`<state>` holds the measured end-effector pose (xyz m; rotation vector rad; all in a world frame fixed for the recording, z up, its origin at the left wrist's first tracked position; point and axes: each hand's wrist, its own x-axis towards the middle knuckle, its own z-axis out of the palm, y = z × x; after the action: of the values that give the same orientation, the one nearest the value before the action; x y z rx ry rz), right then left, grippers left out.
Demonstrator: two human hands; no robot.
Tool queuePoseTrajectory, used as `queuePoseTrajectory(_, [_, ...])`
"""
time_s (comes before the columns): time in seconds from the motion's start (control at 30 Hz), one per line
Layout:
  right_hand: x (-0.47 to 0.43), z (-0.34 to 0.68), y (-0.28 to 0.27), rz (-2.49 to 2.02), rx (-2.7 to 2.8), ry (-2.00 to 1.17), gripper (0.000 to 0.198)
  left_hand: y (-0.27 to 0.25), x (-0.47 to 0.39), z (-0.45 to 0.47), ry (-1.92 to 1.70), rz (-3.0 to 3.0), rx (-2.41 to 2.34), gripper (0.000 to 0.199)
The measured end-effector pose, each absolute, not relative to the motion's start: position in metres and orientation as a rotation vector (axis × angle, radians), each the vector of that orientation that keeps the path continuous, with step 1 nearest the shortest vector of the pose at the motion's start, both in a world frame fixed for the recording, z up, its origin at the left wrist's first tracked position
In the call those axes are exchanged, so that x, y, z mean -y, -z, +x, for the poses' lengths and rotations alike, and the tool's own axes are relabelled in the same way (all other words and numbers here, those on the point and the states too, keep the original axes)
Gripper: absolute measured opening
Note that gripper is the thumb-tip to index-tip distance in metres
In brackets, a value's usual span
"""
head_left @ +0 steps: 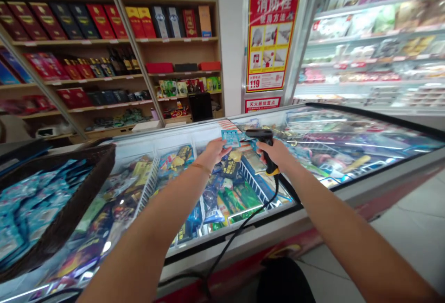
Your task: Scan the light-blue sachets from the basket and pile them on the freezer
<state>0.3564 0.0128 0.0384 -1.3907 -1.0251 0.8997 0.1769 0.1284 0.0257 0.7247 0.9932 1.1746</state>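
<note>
My left hand (216,150) is closed on a small light-blue packet (231,139) and holds it up above the glass-topped freezer (139,129). Just to its right, my right hand (274,154) wraps round the grip of a black barcode scanner (260,134). The scanner's head points left toward the packet, with a gap between them. A black cable (239,230) runs from the scanner's base down across the freezer front. Bagged ice creams (231,196) lie in wire baskets below the glass.
A dark woven basket (100,164) full of blue packets (33,205) stands on the freezer at the left. Shelves of boxed goods (100,20) line the back wall. A lit display cooler (368,53) stands at the right, beside a red wall sign (273,39).
</note>
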Motion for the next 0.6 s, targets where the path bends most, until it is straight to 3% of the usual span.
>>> queuePoseTrajectory(0.3, [0.019,0.444,-0.027,-1.433,0.808,-0.768,0.015,-0.028,-0.138,0.33,-1.075,0.604,-0.93,0.026])
queuePoseTrajectory(0.6, [0.01,0.423,-0.032,-1.427,0.845,-0.775,0.015,-0.034,-0.135,0.297,-1.062,0.756,-1.019,0.019])
